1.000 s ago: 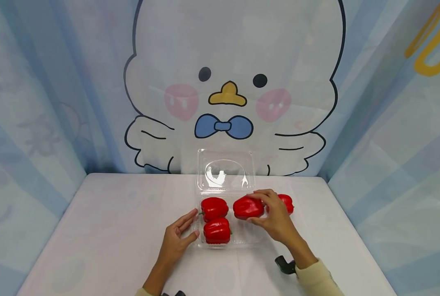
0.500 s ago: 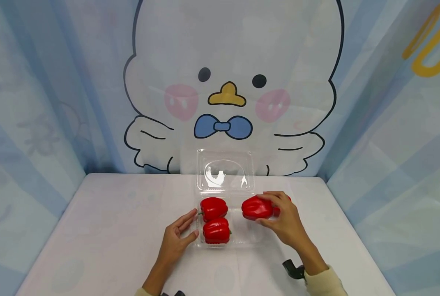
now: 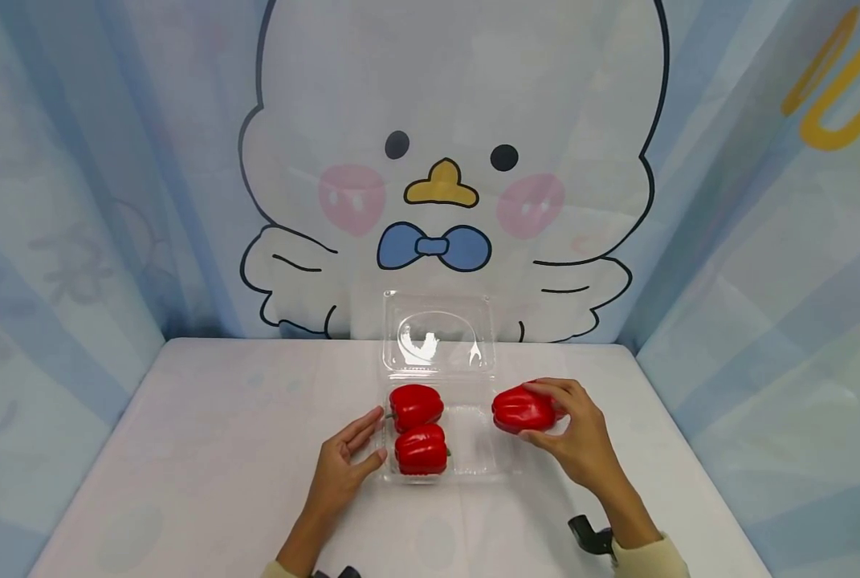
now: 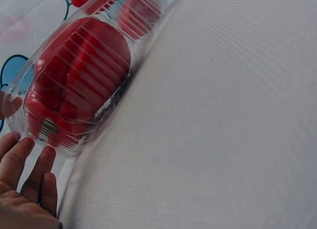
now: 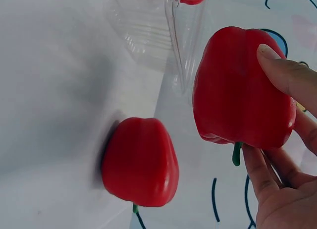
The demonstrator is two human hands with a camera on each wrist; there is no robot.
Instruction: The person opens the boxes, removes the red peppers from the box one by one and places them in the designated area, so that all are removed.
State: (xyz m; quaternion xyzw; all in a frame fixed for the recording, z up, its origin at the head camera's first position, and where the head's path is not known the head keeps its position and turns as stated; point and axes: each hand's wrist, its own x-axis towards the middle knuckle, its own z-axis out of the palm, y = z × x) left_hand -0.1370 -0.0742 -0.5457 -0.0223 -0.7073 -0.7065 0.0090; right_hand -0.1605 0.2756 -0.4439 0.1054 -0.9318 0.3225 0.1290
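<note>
My right hand [image 3: 577,429] holds a red bell pepper [image 3: 522,409] between thumb and fingers, raised at the right edge of the clear plastic clamshell [image 3: 476,474]. Its green stem points toward the palm in the right wrist view. Below it, another red bell pepper [image 5: 141,162] lies on the table; the held one and my hand cover it in the head view. Two more bell peppers, a rear one [image 3: 416,407] and a front one [image 3: 421,449], sit in the clamshell's left half. My left hand [image 3: 343,466], fingers nearly straight, touches the clamshell's left side.
The clamshell's lid [image 3: 440,333] stands raised at the back, against the cartoon-print curtain [image 3: 444,96]. A white cloth covers the table [image 3: 220,449]. Near the right wrist hangs a black camera mount [image 3: 590,534].
My right hand has carried the bell pepper rightward, from over the clamshell's right half to its right edge. The pepper on the table became hidden in the head view. My left hand stays put.
</note>
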